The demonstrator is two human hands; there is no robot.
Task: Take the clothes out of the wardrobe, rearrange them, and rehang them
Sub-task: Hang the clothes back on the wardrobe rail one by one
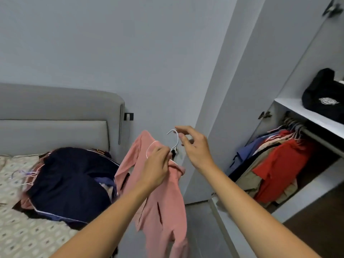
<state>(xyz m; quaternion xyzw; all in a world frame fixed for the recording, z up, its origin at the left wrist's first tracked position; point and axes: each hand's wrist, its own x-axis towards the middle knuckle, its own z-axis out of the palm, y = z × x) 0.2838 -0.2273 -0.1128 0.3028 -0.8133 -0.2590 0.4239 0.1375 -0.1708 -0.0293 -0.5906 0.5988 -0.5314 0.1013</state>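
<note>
Heaped on the patterned bed [16,226] at lower left of the frame: a pile of clothes [70,185], dark navy on top with pale piping, pink and blue cloth showing under it, and thin hanger hooks [26,175] poking out at its left edge. Behind it, a grey padded headboard [55,108] against the wall.

At centre frame, a pink garment [163,207] on a white hanger [174,139], hanging free in the air above the strip of floor between bed and wardrobe, touching neither. Left hand [155,170] pinching the hanger just under its hook, fingers curled round the wire and collar, garment draping down below the wrist. Right hand [193,146] just right of the hook, fingers loosely spread and holding nothing, fingertips near the top of the hook; contact hard to tell.

At right of frame, the open wardrobe [242,90], its white door [290,58] swung outward. On the rail [316,135], a packed row of hung clothes: blue [247,151] at the left, beige and pale pieces in the middle, a red top [281,164] in front, hooks bunched together near the rail's left end. To the right of them, dark unfilled rail space. On the shelf [301,110] above the rail, a black bag [323,94] with a white emblem.
</note>
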